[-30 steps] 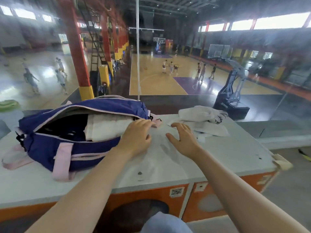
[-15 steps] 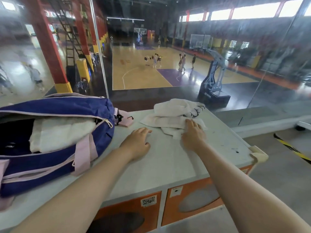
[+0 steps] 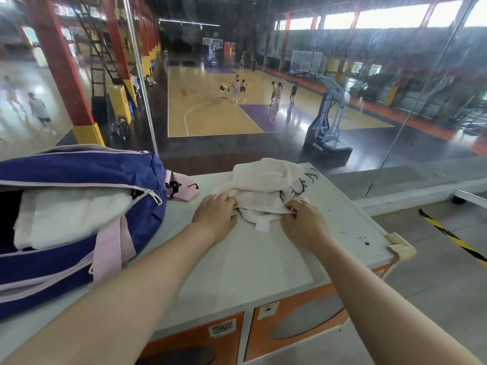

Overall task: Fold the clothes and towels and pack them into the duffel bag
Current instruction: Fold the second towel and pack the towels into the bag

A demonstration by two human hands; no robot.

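Observation:
A blue duffel bag (image 3: 79, 169) with pink straps lies unzipped on the left of the white counter (image 3: 263, 264). A folded white towel (image 3: 71, 214) and something dark sit inside it. A crumpled pale pink-white garment (image 3: 266, 183) with black stitched markings lies at the counter's far edge. My left hand (image 3: 214, 214) pinches its near left edge. My right hand (image 3: 305, 222) pinches its near right edge. A small white label (image 3: 262, 225) hangs from the garment between my hands.
The counter tops an orange-fronted cabinet (image 3: 297, 320) with QR stickers. Its right corner has a cream bumper (image 3: 400, 246). A glass wall (image 3: 263, 101) rises right behind the counter, overlooking a basketball court with players. Yellow-black tape (image 3: 453, 238) marks the floor at right.
The view has swung right, away from the bag. Both hands moved from the bare counter near the bag to the crumpled garment and took hold of its near edge.

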